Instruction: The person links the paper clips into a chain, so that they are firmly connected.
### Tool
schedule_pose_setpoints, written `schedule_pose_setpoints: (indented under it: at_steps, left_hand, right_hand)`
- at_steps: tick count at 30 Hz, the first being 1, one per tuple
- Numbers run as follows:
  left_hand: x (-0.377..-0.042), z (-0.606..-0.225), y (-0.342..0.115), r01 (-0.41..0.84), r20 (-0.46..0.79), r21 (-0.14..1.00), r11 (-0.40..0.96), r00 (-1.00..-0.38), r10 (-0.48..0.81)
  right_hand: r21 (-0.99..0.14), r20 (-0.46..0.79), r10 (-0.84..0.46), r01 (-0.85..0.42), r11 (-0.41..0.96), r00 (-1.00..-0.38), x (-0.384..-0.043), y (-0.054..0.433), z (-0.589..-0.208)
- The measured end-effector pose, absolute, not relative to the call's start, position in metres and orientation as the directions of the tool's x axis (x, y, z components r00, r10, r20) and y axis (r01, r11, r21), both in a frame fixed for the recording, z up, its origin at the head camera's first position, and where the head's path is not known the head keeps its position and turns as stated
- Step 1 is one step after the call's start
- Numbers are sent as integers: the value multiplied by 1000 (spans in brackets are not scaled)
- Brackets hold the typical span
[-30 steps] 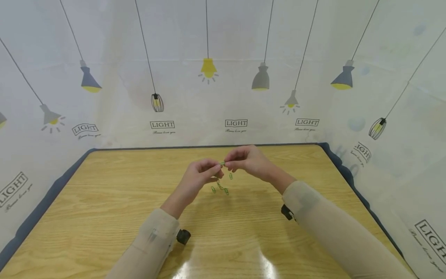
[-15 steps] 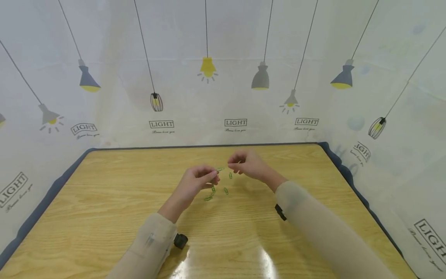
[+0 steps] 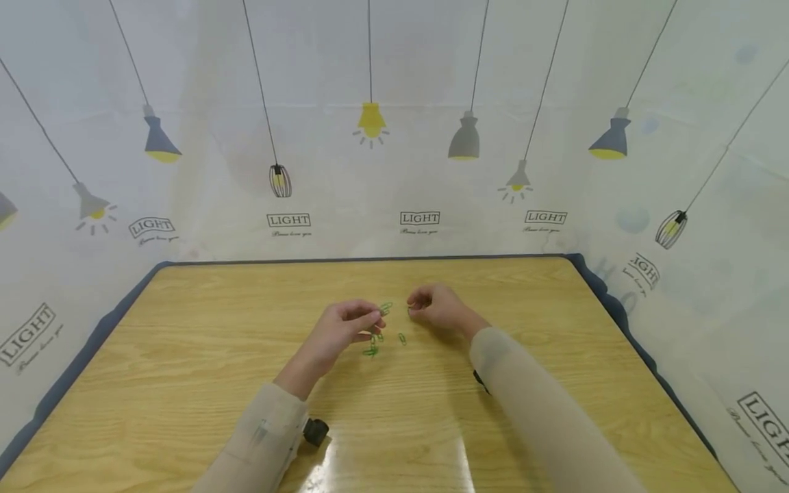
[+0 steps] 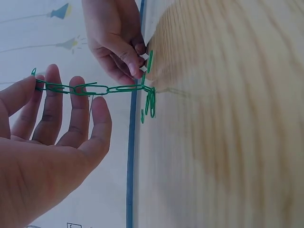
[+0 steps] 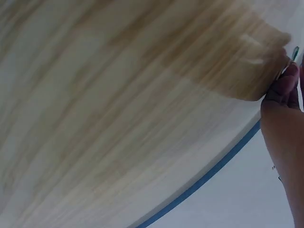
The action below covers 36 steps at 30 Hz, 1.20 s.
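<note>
In the head view my left hand (image 3: 341, 332) pinches the top of a chain of green paper clips (image 3: 372, 344) between thumb and index finger. The linked clips (image 4: 90, 88) hang past the spread other fingers, and the chain's lower end reaches the tabletop. My right hand (image 3: 439, 308) is down at the table to the right, its curled fingertips pinching a green paper clip (image 3: 409, 311) that is mostly hidden by them. A loose green paper clip (image 3: 402, 339) lies between the hands, and another small clip (image 3: 380, 337) shows close by the chain.
The wood-grain table (image 3: 203, 383) has a dark blue edge (image 3: 345, 259) at the back. Behind it stands a pale curtain (image 3: 333, 137) printed with lamps. A black wrist camera (image 3: 316, 432) sits at the left cuff.
My right hand has drawn away from the left hand and come down to the loose clip on the table. My left hand has lowered slightly leftward with the chain, whose lower end now bunches on the table.
</note>
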<state>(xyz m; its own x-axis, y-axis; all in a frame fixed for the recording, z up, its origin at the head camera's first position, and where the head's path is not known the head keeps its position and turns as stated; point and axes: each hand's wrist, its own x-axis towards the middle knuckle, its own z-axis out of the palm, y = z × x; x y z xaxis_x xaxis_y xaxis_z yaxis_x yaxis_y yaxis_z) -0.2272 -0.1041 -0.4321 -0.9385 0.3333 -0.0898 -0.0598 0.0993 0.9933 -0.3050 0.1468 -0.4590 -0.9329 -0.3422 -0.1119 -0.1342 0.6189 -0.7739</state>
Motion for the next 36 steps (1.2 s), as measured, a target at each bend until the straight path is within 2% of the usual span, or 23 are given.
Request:
schedule_pose_setpoints:
  at_steps: [11, 25, 36]
  left_hand:
    - [-227, -433, -107, -52, -93, 991, 125, -933, 347]
    - [-224, -434, -105, -54, -103, 988, 142, -926, 363]
    - [-226, -435, -108, -60, -104, 990, 130, -926, 363]
  right_hand:
    - [-768, -140, -303, -89, 634, -943, -306, 149, -468]
    - [-772, -133, -321, -105, 627, -938, -302, 149, -469]
    - [-737, -198, -296, -57, 673, -934, -307, 150, -469]
